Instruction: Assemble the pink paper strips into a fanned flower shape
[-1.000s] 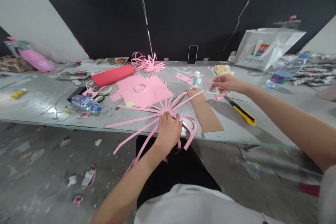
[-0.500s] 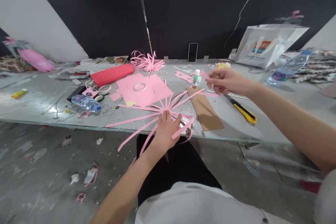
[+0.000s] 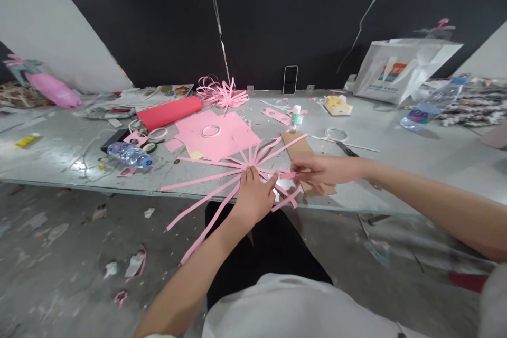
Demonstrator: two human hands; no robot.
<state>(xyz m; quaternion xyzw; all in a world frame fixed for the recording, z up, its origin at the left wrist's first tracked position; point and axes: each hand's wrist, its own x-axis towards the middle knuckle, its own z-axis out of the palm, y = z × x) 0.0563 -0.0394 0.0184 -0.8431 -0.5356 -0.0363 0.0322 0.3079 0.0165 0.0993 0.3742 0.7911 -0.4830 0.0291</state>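
Observation:
Pink paper strips [image 3: 216, 175] fan out like a star at the table's front edge, several of their ends hanging over it. My left hand [image 3: 253, 195] lies flat on the strips' crossing point, fingers stretched and the thumb out to the right. To its right, my right hand [image 3: 315, 171] pinches a pink paper strip near its end, low over a brown cardboard piece [image 3: 295, 147]. A green-and-white glue stick [image 3: 294, 117] stands upright behind the cardboard. The cutter knife [image 3: 346, 149] lies mostly hidden under my right forearm.
Pink paper sheets [image 3: 198, 134] with a white ring, a red roll [image 3: 170, 112] and a bunch of pink strips [image 3: 222, 96] lie further back. One water bottle [image 3: 130, 155] lies left, another [image 3: 433, 103] is right. A phone [image 3: 290, 80] leans against the dark wall near a white bag [image 3: 404, 68].
My right hand has come down and left from above the table's right side and now holds a strip beside my left hand. The right-hand strips lie straighter; my left hand stays in place.

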